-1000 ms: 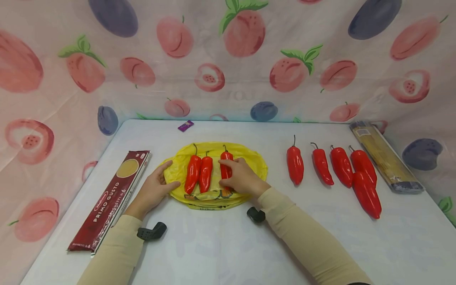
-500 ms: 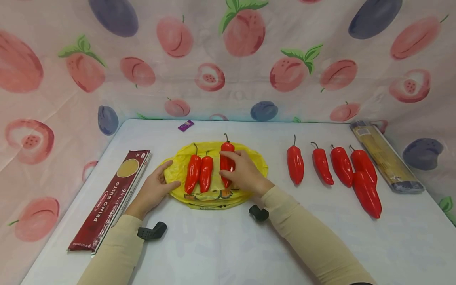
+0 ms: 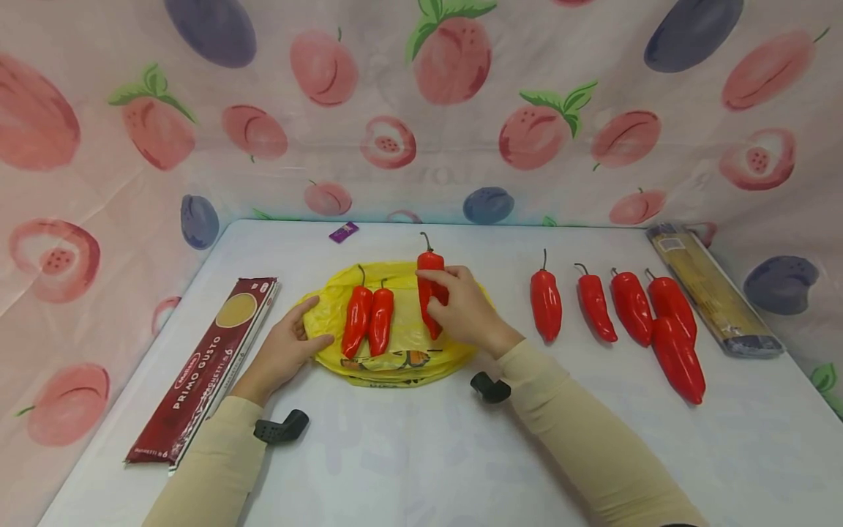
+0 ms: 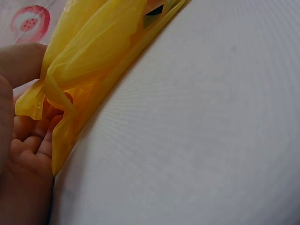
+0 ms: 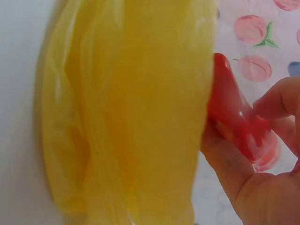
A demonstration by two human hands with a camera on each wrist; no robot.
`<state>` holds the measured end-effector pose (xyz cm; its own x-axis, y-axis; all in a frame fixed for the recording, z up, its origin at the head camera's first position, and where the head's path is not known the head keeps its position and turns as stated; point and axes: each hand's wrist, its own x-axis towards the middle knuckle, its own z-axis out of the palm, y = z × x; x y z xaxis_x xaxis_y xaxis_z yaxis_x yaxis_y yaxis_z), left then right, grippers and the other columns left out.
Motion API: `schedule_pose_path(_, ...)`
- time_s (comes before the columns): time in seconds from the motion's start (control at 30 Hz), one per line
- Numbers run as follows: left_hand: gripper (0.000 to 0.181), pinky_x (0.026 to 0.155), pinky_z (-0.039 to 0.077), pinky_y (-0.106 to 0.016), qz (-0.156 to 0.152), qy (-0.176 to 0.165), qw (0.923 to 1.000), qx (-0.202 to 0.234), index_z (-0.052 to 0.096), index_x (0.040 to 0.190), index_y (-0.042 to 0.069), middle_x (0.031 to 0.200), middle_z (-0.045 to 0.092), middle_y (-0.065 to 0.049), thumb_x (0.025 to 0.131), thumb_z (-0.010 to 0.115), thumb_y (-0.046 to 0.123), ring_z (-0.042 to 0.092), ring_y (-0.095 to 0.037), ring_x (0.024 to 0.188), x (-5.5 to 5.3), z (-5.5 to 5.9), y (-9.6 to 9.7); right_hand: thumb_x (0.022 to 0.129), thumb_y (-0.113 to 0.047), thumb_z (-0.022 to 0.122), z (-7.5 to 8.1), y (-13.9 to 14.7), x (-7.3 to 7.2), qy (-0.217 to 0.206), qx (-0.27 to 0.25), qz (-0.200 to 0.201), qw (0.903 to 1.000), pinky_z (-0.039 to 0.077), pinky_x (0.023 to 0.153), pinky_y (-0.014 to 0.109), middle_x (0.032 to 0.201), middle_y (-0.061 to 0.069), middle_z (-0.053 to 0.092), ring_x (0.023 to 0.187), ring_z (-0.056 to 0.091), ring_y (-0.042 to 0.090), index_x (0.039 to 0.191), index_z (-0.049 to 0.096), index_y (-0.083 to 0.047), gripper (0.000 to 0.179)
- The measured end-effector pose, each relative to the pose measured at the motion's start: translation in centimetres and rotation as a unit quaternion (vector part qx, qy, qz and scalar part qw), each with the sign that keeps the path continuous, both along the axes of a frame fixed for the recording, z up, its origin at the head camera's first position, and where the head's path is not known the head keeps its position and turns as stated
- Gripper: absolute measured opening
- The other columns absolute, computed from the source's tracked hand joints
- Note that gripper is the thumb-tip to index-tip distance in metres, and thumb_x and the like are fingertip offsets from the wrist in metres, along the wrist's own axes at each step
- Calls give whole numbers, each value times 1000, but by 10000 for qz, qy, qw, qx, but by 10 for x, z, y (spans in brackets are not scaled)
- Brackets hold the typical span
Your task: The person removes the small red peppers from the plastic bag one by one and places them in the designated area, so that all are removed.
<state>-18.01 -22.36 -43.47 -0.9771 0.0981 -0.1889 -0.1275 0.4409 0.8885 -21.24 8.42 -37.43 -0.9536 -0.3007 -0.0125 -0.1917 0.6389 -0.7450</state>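
Observation:
My right hand (image 3: 469,311) pinches a red pepper (image 3: 429,282) between thumb and fingers, its stem pointing away, above the right part of a yellow plastic bag (image 3: 405,322). In the right wrist view the same pepper (image 5: 234,112) is partly covered by the bag's yellow wall (image 5: 145,108). Two red peppers (image 3: 357,322) lie side by side on the bag, left of the held one. At the bag's left edge my left hand (image 3: 279,355) holds the plastic; the left wrist view has the crumpled yellow edge (image 4: 89,51) between thumb and curled fingers.
Several more red peppers (image 3: 546,306) lie on the white table (image 3: 388,454) to the right, two of them touching end to end. A clear pasta pack (image 3: 714,289) is at the far right, a dark red spaghetti pack (image 3: 204,369) at left. A small purple packet (image 3: 344,233) lies near the back edge.
My right hand has moved the held pepper away from me and slightly right, up off the bag. My left hand, the bag and the other peppers stay in place.

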Motion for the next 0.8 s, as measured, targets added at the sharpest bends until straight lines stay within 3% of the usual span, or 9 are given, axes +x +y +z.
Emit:
schedule_pose_path(0.47,81,111,37,-44,17,2,10000,48,24,160,15,160,31,-13,94,70,24,37,-30,142,0,-1,0,96,-13,64,10,27,1,3,43,83,10000,53,95,46,152,18,32,131,42,34,148,51,-20,54)
schedule_pose_path(0.67,81,111,37,-42,16,2,9999,101,24,160,15,160,31,-13,94,70,22,38,-29,142,0,-1,0,96,-12,66,12,45,3,302,216,220,9991,55,92,44,145,15,47,124,50,32,147,52,-16,54)
schedule_pose_path(0.8,81,110,38,-41,-12,9,9999,131,24,160,14,160,31,-13,94,71,22,39,-29,141,0,-1,1,96,-15,66,13,57,6,146,307,62,9994,58,87,41,139,11,54,119,52,30,148,50,-18,54)
